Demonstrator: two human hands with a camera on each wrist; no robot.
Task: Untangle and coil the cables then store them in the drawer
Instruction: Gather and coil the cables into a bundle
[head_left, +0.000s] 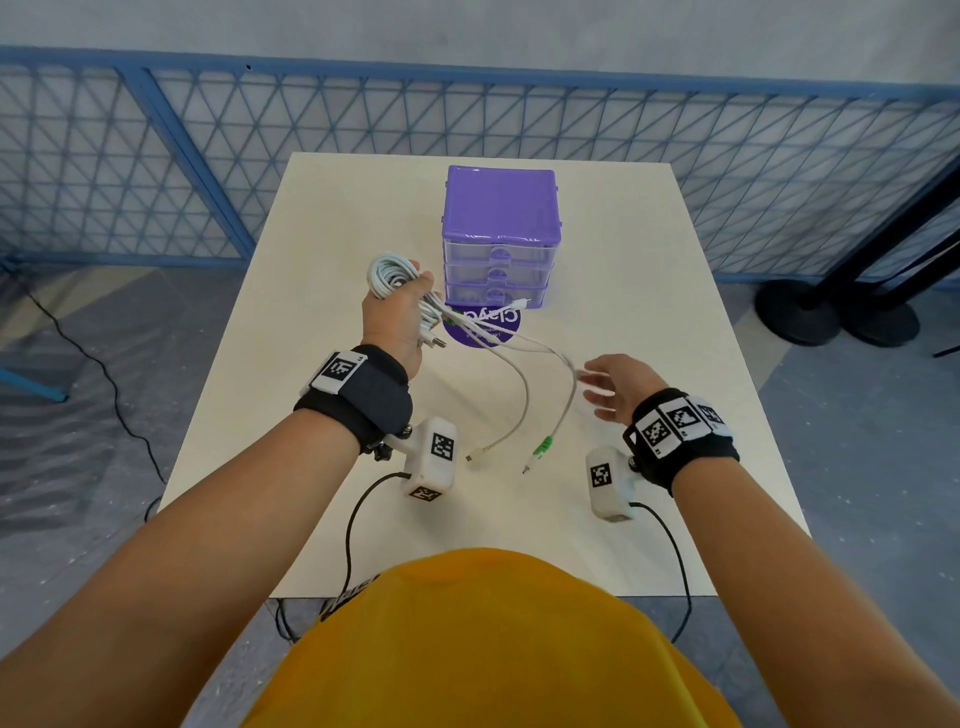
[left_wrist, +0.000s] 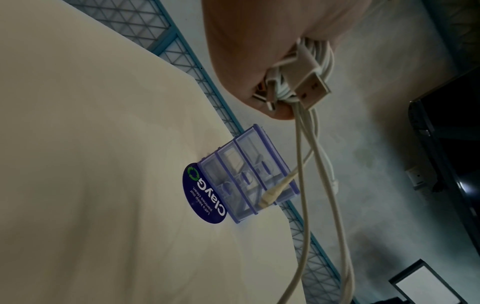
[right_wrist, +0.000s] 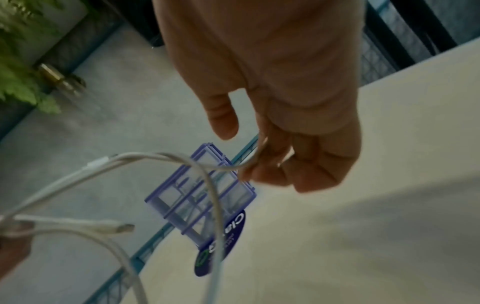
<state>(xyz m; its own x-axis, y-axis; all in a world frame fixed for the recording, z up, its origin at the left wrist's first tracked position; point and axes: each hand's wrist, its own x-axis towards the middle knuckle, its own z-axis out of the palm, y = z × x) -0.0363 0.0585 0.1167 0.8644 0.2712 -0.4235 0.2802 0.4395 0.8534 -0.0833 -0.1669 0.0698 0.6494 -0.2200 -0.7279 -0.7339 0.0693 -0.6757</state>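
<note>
Standing at a pale table (head_left: 649, 332), a person in a yellow shirt (head_left: 483, 639) works over a bundle of white cables (head_left: 392, 273). Their left hand (head_left: 397, 317) is raised above the tabletop with its fingers clenched round the coiled part of the bundle, and the left wrist view shows several plugs, among them a flat metal plug (left_wrist: 313, 88), sticking out below the fist. Loose strands run from that fist toward the right hand (head_left: 615, 387), which hovers low over the table; the right wrist view shows one cable strand (right_wrist: 228, 167) caught between its curled fingers (right_wrist: 319, 164), though the picture is blurred there. Two free ends trail down onto the table between the forearms, one tipped with a green plug (head_left: 543, 448). Behind the hands, near the middle of the table, stands a small purple drawer unit (head_left: 498, 234), its three clear drawers all pushed in. A round purple sticker (head_left: 483, 325) lies on the table against its front. A blue mesh fence (head_left: 208, 150) runs behind the table.
</note>
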